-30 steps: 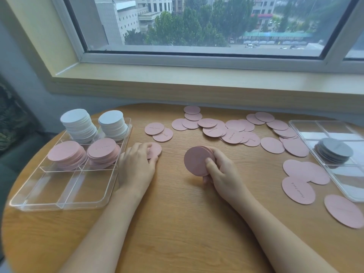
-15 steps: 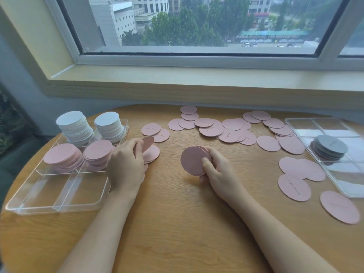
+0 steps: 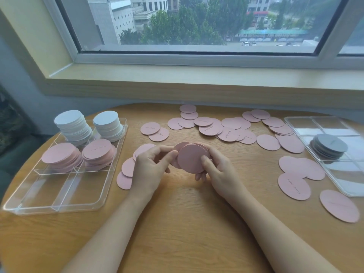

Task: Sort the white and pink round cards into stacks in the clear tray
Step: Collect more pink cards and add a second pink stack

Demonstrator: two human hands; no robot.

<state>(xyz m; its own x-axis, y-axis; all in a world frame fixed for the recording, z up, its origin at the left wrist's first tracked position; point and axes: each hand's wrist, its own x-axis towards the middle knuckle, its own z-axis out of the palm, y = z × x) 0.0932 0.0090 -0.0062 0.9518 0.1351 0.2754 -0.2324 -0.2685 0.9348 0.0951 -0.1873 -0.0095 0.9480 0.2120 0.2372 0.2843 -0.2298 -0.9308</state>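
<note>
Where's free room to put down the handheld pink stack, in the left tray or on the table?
Left tray: the two near compartments are bare; the white stacks and pink stacks fill the four behind. Table: bare wood in front of both hands, around the forearms. Crowded: loose pink cards across the far side, and by the right tray.

The tabletop (image 3: 177, 223) under my arms is pale wood with a fine straight grain and a soft satin sheen. The pink cards (image 3: 192, 158) look like matt card, smooth-faced. The clear tray (image 3: 65, 201) is glossy see-through plastic that catches the window light. The white cards (image 3: 106, 125) look matt too.
</note>
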